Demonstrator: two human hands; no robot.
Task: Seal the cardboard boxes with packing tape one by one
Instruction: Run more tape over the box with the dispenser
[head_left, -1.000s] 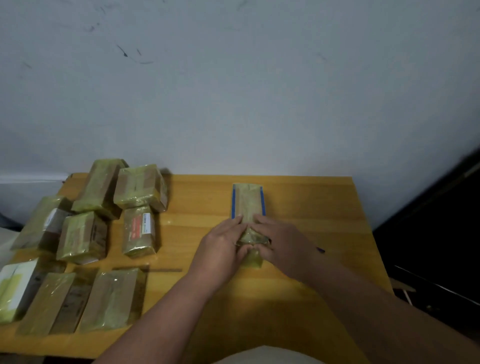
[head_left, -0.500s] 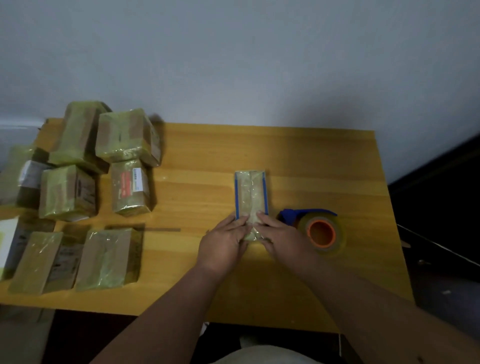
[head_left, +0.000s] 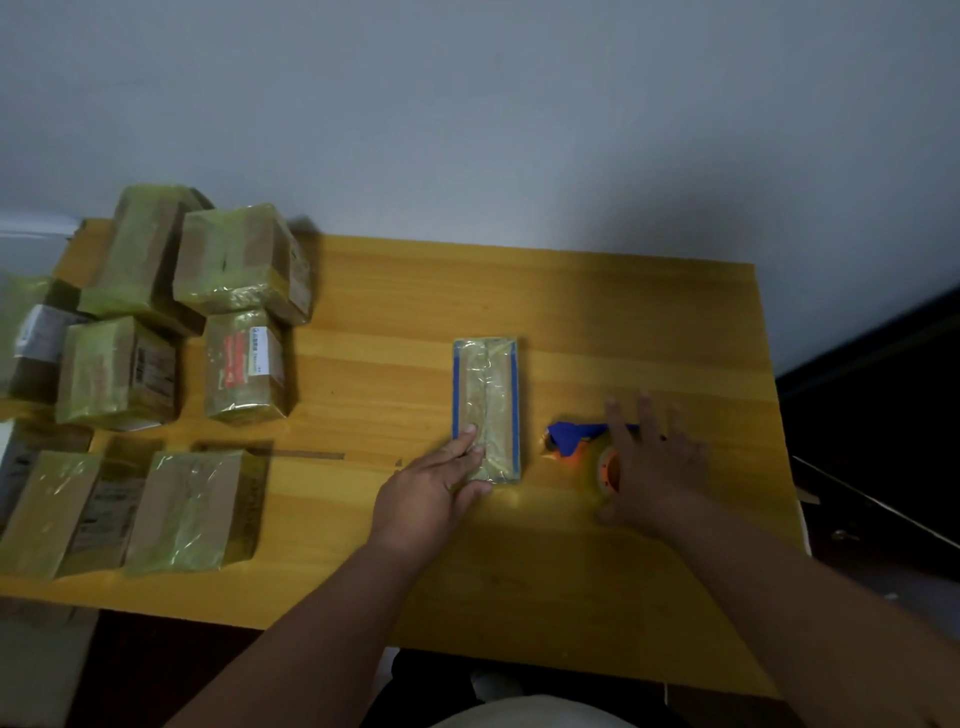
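Moved: right hand (head_left: 649, 457) off narrow blue-edged taped cardboard box (head_left: 487, 395), now fingers spread, holding nothing, over blue/orange tape dispenser (head_left: 576, 441).
L hand (head_left: 441, 483): flat on box near end, fingers straight.

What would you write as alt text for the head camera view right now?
A person's left hand rests on a narrow taped box with blue edges on a wooden table, while the open right hand reaches over a tape dispenser. More taped boxes sit at the table's left.
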